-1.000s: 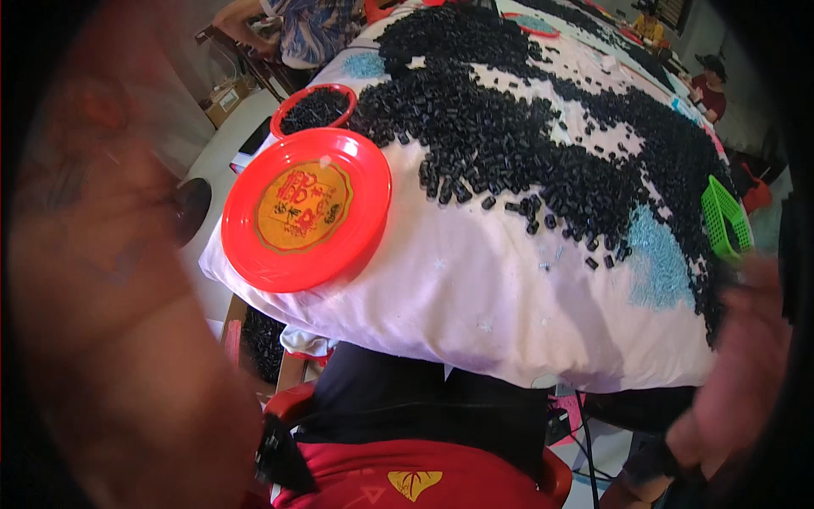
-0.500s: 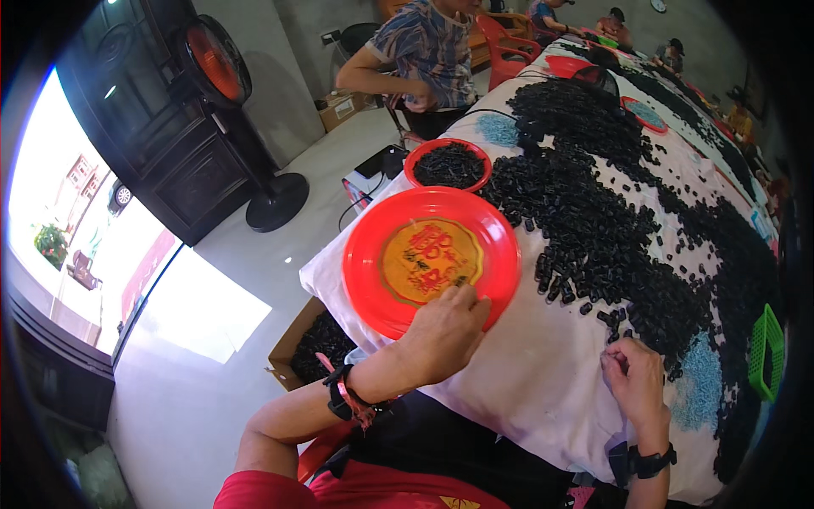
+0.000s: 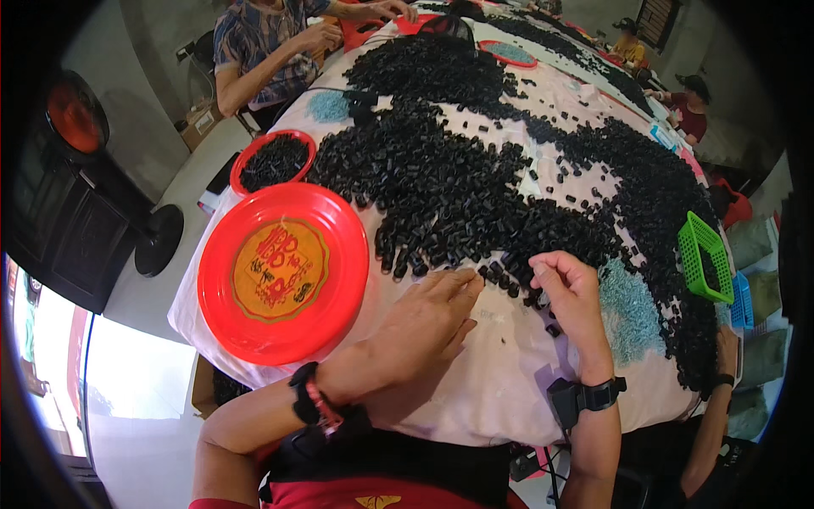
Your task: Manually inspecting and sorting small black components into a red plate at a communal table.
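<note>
My left hand point(image 3: 428, 322) lies low over the white cloth with its fingers stretched toward the near edge of a heap of small black cylindrical parts point(image 3: 441, 199). Nothing shows in its grasp. My right hand point(image 3: 570, 293) is beside the same edge, thumb and fingers curled together; whatever they may hold is too small to make out. A red plastic plate point(image 3: 343, 318) with a yellow printed centre sits to the left of my left hand. Close to my right wrist spreads a pile of small pale-blue pieces point(image 3: 627, 314).
A red bowl point(image 3: 311, 153) of black pieces stands beyond the plate. Green point(image 3: 697, 254) and blue baskets point(image 3: 743, 301) are at the right edge. A co-worker's arm point(image 3: 719, 394) reaches in there; another person point(image 3: 271, 51) sits at far left. A floor fan point(image 3: 140, 212) stands left.
My view has swung right. My left hand has moved off the red plate to the cloth by the black parts, and its fingers have straightened. My right hand remains curled by the heap.
</note>
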{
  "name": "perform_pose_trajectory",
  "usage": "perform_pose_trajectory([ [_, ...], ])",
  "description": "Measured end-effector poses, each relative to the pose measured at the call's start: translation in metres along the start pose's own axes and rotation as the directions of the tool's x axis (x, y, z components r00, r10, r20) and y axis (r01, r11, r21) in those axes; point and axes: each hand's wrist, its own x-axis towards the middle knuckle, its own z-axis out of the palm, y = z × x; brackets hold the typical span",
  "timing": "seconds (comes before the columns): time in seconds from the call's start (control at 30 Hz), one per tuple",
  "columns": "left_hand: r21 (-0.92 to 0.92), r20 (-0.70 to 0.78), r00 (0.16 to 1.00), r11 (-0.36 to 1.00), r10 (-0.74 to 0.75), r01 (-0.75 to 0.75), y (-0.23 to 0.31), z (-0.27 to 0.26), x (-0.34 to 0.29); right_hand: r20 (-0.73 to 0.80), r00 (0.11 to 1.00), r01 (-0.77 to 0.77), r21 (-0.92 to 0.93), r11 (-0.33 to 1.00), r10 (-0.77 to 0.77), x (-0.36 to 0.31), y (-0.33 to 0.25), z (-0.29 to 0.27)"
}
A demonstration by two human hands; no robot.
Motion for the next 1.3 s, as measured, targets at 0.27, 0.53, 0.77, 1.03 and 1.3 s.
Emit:
perform_pose_trajectory([
  [0.27, 0.165, 0.015, 0.999, 0.985, 0.04, -0.042, 0.015, 0.044, 0.022, -0.021, 0.961, 0.233, -0.47, 0.851, -0.275, -0.011, 0.013, -0.019],
  [0.53, 0.145, 0.053, 0.999, 0.989, -0.004, -0.003, 0.011, 0.024, 0.024, -0.231, 0.963, 0.025, -0.446, 0.895, -0.142, -0.009, 0.014, -0.053],
  [0.77, 0.069, 0.087, 0.996, 0.997, 0.017, -0.023, 0.007, 0.011, 0.005, -0.144, 0.989, -0.046, -0.416, 0.908, -0.016, -0.025, 0.002, -0.062],
  [1.03, 0.032, 0.068, 0.996, 0.998, 0.054, -0.057, 0.01, 0.007, 0.001, 0.033, 0.989, 0.146, -0.449, 0.881, -0.148, -0.03, 0.0, -0.039],
  [1.3, -0.103, -0.104, 0.988, 0.989, -0.112, 0.102, 0.002, -0.004, 0.0, 0.234, 0.956, 0.273, -0.49, 0.828, -0.177, -0.02, -0.01, -0.023],
])
